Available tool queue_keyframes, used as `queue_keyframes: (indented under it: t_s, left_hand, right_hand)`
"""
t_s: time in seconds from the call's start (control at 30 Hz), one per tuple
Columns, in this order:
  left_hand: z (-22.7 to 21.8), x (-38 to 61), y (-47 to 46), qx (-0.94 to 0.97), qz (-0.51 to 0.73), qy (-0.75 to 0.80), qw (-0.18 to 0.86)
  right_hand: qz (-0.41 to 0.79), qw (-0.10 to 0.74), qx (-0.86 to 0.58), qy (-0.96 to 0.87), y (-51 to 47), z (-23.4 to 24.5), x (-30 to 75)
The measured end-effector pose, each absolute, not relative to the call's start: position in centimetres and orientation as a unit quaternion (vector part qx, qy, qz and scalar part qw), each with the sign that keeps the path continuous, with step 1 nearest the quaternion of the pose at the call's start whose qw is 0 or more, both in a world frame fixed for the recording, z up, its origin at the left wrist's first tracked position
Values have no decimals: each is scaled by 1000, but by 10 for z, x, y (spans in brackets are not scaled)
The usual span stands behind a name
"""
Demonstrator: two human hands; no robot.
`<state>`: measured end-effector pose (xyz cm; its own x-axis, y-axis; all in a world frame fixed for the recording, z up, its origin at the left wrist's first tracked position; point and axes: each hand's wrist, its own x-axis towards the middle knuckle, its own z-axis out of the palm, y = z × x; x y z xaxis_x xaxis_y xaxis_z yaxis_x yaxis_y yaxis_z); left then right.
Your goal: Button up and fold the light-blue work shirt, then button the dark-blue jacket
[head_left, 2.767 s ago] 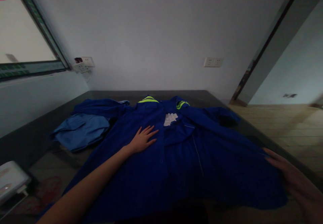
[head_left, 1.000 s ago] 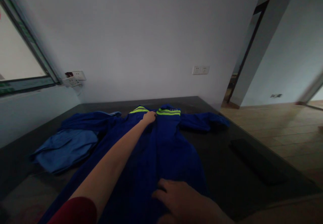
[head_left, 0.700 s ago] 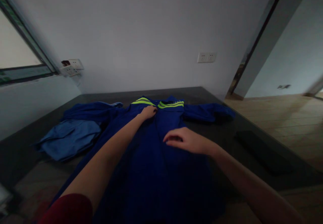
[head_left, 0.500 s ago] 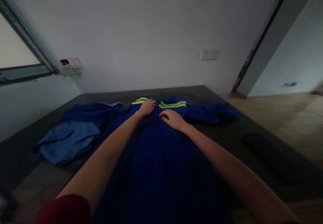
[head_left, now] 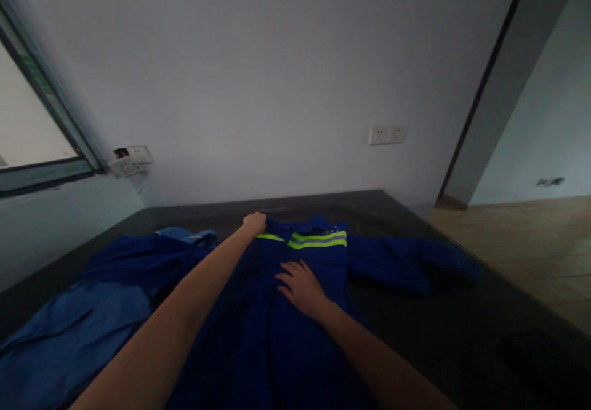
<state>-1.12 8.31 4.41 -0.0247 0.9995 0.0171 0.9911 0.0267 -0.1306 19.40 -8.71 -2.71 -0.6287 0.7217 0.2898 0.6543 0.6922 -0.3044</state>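
A dark blue work jacket (head_left: 295, 336) with yellow-green reflective stripes (head_left: 318, 240) lies spread on a dark table (head_left: 415, 311). My left hand (head_left: 255, 222) reaches to the jacket's far edge by the left stripe, its fingers closed on the cloth there. My right hand (head_left: 301, 285) lies flat on the jacket's chest just below the stripes, fingers stretched out. One sleeve (head_left: 406, 265) trails off to the right.
A lighter blue garment (head_left: 69, 330) lies on the table's left side, partly under the jacket. Wall sockets (head_left: 386, 134) and a socket cluster (head_left: 127, 159) sit on the wall behind. A window is at left, a doorway and wooden floor at right.
The jacket's right front was folded closed over the white label. My left hand moved up to the collar edge and gripped it; my right hand came up from the hem onto the chest.
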Motion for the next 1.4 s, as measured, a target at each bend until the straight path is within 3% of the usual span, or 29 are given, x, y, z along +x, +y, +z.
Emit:
queue_keyframes:
  t_s: [0.37, 0.6, 0.9, 1.17, 1.4]
  left_hand:
    - [12, -24, 89, -633, 46, -773, -4]
    - [47, -40, 95, -677, 3, -736, -14]
    - [98, -60, 135, -687, -113, -718, -3]
    - [49, -62, 122, -743, -101, -661, 32]
    - [31, -33, 121, -838, 9, -544, -45]
  right_hand:
    - [89, 235, -376, -892, -85, -25, 193]
    - [108, 260, -372, -885, -83, -25, 193]
    - [97, 386, -364, -842, -82, -22, 194]
    - [133, 370, -366, -843, -81, -21, 193]
    - [136, 339, -373, -853, -80, -22, 193]
